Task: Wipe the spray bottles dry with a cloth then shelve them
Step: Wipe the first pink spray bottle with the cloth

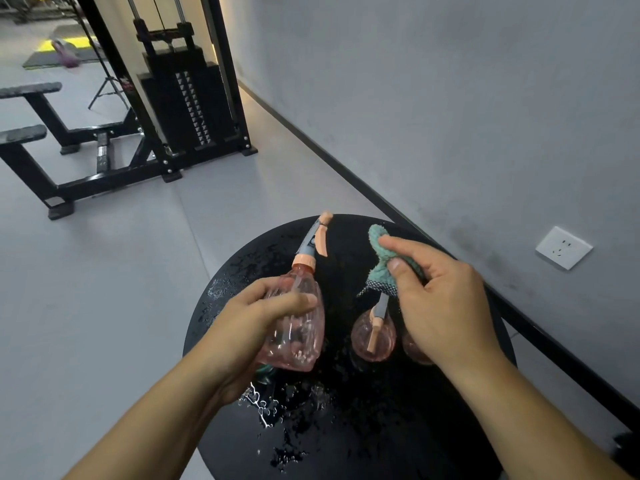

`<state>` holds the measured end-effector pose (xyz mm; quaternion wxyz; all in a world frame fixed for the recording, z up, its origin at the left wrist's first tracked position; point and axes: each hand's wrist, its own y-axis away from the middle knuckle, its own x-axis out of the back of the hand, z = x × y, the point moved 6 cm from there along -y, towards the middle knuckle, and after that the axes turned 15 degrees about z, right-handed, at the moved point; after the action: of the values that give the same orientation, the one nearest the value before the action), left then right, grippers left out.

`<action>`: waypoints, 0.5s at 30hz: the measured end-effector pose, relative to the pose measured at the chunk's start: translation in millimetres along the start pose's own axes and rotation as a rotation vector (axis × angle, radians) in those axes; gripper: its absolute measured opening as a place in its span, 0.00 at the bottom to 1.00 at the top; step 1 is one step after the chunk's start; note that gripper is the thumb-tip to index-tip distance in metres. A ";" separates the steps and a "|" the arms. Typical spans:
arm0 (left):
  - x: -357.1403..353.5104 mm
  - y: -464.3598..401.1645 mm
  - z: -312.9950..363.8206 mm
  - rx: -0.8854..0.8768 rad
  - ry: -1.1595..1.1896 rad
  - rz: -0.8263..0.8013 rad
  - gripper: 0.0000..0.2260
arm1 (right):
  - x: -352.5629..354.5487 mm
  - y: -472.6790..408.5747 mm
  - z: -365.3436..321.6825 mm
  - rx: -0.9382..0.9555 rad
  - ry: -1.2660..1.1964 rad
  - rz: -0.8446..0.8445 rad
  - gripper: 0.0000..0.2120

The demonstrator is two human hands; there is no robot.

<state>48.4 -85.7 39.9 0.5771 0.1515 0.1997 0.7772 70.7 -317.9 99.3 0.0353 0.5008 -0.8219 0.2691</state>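
The left hand (pixel 266 317) has its grip curled round a pink spray bottle (pixel 298 327), held tilted above the left side of the round black worktop (pixel 363 427), its orange and grey nozzle pointing toward the far edge. The right hand (pixel 446 306) pinches a teal cloth (pixel 381 261) between thumb and fingers, raised over the middle of the worktop. A second pink spray bottle (pixel 374 336) stands upright under the cloth; a third one (pixel 414 348) sits just beside it, mostly hidden by the right hand. Water drops (pixel 273 407) lie scattered toward the near and left edges.
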 end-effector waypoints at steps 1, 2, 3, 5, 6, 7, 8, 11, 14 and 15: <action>-0.2 0.3 1.6 0.004 0.027 -0.012 0.25 | -0.4 -0.1 0.5 -0.004 0.000 -0.001 0.15; 0.3 -0.4 2.1 0.007 0.051 -0.020 0.25 | -1.0 0.5 0.7 -0.007 -0.005 -0.004 0.15; 0.5 -0.3 2.3 0.017 0.071 -0.020 0.24 | -1.5 1.3 0.6 -0.010 -0.013 -0.008 0.15; 0.4 0.7 2.7 0.040 0.114 -0.027 0.20 | -2.3 3.4 -0.1 -0.015 -0.020 -0.018 0.16; 0.0 1.8 3.2 0.049 0.137 -0.042 0.18 | -2.3 3.9 -0.4 -0.013 -0.021 -0.017 0.16; -1.0 3.9 4.4 0.059 0.162 -0.063 0.18 | -2.1 3.8 -0.8 -0.010 -0.021 -0.012 0.16; -1.5 4.8 5.4 0.065 0.186 -0.088 0.18 | -2.0 3.6 -1.2 -0.008 -0.021 -0.008 0.16; -3.7 5.1 6.3 0.071 0.212 -0.160 0.23 | -2.4 2.7 -2.0 -0.001 -0.016 -0.009 0.16; -2.9 2.0 5.8 0.062 0.212 -0.153 0.35 | -1.7 2.3 -2.0 0.004 -0.013 -0.009 0.16; -3.1 2.1 6.8 0.056 0.222 -0.147 0.34 | -1.5 1.9 -1.8 0.005 -0.013 -0.007 0.16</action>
<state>50.7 -88.3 46.9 0.6025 0.0657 0.2948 0.7388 69.4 -315.1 99.6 0.0297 0.5055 -0.8196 0.2680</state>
